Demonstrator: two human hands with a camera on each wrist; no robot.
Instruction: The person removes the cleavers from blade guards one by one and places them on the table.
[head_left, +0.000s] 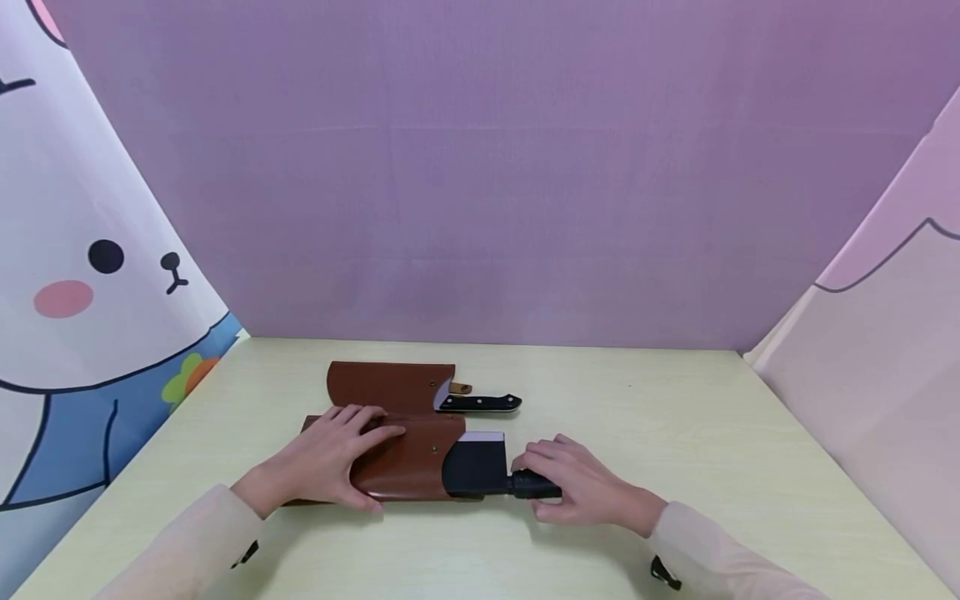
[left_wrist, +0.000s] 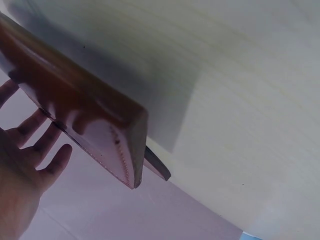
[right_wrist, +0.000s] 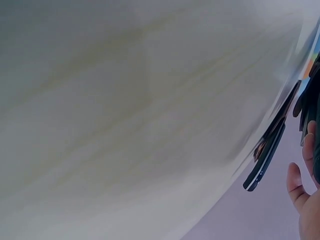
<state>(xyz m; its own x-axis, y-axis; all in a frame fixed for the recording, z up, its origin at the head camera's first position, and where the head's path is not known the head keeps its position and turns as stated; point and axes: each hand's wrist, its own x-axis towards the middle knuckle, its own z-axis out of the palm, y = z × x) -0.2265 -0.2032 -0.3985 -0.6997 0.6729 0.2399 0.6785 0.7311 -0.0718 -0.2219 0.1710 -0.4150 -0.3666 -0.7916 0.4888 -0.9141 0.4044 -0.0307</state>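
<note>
Gripping cleaver handle [head_left: 536, 485]; touching brown sheath [head_left: 417, 462]

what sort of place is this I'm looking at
Probably a staged recording booth: a bare-topped pale table boxed in by a plain purple backdrop and a cartoon-printed side panel.

The left hand [head_left: 341, 454] lies spread, palm down; the right hand [head_left: 577, 483] grips, curled.

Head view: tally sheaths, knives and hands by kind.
Brown sheaths: 2
Black-handled knives: 2
Hands: 2
Total: 6
</note>
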